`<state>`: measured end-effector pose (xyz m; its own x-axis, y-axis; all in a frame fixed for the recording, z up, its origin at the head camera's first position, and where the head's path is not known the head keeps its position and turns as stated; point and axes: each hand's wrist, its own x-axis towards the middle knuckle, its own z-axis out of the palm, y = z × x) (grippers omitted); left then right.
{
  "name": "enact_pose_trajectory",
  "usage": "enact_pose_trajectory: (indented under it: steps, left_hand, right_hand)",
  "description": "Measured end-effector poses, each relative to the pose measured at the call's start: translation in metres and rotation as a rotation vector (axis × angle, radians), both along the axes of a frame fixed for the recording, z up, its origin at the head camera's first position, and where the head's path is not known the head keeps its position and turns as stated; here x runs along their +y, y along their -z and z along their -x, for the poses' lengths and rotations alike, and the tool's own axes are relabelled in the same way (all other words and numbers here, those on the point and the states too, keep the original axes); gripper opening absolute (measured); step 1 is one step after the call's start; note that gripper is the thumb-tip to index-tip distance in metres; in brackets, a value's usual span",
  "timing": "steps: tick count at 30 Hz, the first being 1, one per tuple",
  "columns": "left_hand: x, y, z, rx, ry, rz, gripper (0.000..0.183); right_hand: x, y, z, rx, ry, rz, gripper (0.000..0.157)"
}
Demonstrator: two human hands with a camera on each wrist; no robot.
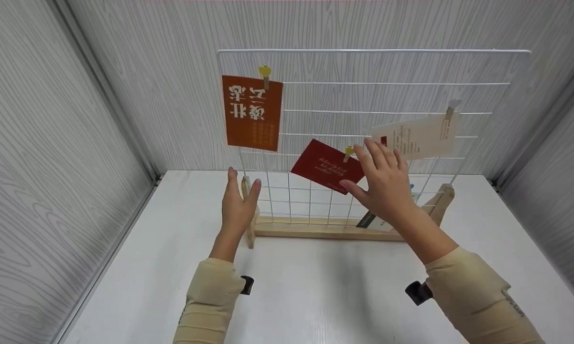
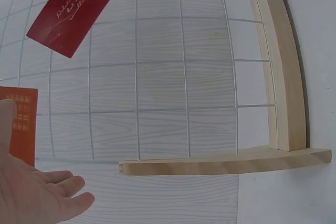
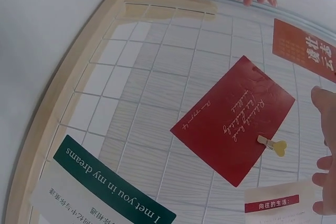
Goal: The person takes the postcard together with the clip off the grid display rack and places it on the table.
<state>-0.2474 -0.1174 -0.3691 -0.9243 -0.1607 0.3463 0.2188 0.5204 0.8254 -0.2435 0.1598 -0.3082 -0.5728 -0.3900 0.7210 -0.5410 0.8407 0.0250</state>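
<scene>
A dark red card [image 1: 321,165] hangs tilted from the white wire grid, fixed by a small wooden clothespin [image 3: 272,145] with a yellow heart. My right hand [image 1: 387,184] is raised beside this card, its fingers spread. The right wrist view shows a gap between those fingers and the clothespin, with nothing held. At the grid's lower left corner my left hand [image 1: 237,205] is held up, thumb and fingers apart and holding nothing. Just above it hangs an orange card [image 1: 252,114] with white characters, clipped by another yellow-heart clothespin [image 1: 265,74].
A cream card [image 1: 425,136] hangs askew at the right from a pale clothespin [image 1: 452,107]. Low on the grid's right side is a green-and-white card [image 3: 113,182], partly behind my right arm in the head view. The grid stands on a wooden base [image 1: 315,231] on a white table [image 1: 296,286].
</scene>
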Motion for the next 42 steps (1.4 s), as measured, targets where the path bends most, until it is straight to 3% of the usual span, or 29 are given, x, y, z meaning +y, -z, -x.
enact_pose_trajectory:
  steps: [8,15,24,36,42]
  left_hand:
    - [-0.005,-0.009,0.005,0.013,0.01,-0.047,0.078]
    - [-0.008,-0.016,0.009,0.065,0.008,-0.113,0.073]
    - [-0.011,-0.023,0.014,0.099,-0.002,-0.125,0.074]
    - [-0.019,-0.023,0.024,0.13,-0.051,-0.164,0.069]
    - [-0.021,-0.027,0.027,0.168,-0.026,-0.191,0.067]
  right_hand:
    - [0.0,-0.014,0.004,0.018,0.003,-0.058,0.063]
    - [-0.003,-0.027,0.01,-0.034,-0.012,-0.054,0.063]
    - [-0.011,-0.042,0.01,-0.005,-0.044,-0.075,0.063]
    - [-0.018,-0.06,0.016,-0.047,-0.059,-0.081,0.065]
    - [-0.024,-0.069,0.019,-0.046,-0.097,-0.017,0.064]
